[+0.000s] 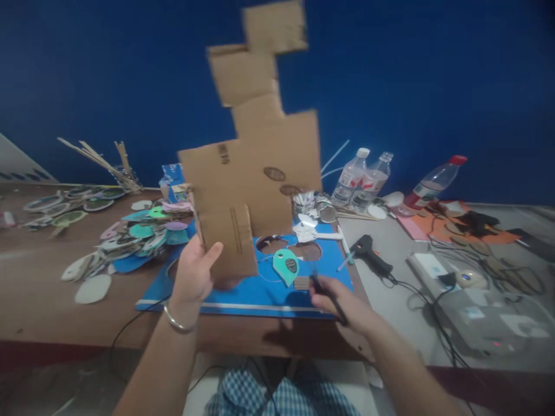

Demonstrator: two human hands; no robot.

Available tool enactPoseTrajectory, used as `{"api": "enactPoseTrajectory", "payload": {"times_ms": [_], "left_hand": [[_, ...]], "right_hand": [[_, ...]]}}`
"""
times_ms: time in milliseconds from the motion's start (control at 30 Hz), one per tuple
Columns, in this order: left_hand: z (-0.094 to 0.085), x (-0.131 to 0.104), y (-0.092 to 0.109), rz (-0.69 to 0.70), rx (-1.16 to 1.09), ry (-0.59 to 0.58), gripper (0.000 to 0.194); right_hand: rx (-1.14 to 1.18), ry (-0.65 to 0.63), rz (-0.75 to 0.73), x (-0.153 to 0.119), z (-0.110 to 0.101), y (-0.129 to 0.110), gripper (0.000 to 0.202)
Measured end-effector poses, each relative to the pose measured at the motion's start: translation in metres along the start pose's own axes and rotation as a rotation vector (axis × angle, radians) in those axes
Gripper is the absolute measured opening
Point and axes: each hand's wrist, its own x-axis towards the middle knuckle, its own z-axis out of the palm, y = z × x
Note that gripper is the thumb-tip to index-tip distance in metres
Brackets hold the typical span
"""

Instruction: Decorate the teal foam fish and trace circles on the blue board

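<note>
I am holding up a stepped cardboard cutout (255,167) over the near edge of the bench (39,294); my left hand (195,271) is clenching its lower corner, thumb on the face. The sheet looks light and fairly stiff, yet likely to flex and crease, so I judge a hold nearer its wide middle steadier. My right hand (342,303) is gripping a dark pen (327,294) above the blue board (243,294). A teal cutout (286,266) is lying on that board; a glue gun (368,254) is resting towards the right edge
</note>
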Motion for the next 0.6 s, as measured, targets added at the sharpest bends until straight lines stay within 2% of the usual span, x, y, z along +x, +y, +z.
{"api": "enactPoseTrajectory", "payload": {"times_ms": [100,200,300,400,500,600], "left_hand": [[-0.016,0.017,0.017,-0.118,0.169,-0.261,0.049],[-0.014,0.028,0.027,-0.212,0.279,-0.422,0.052],[-0.006,0.037,0.034,-0.293,0.284,-0.483,0.055],[-0.001,0.05,0.041,-0.325,0.347,-0.577,0.05],[0.0,0.066,0.049,-0.386,0.391,-0.67,0.049],[0.002,0.079,0.056,-0.417,0.297,-0.612,0.046]], "right_hand": [[-0.223,-0.089,0.044,-0.001,-0.032,-0.002,0.039],[-0.247,-0.182,-0.031,0.003,-0.043,-0.003,0.04],[-0.073,-0.132,-0.17,0.008,-0.034,0.005,0.052],[0.054,-0.125,-0.227,0.012,-0.022,0.017,0.065],[0.081,-0.094,-0.27,0.013,-0.015,0.025,0.067],[0.098,0.026,-0.278,0.012,-0.01,0.022,0.069]]}}
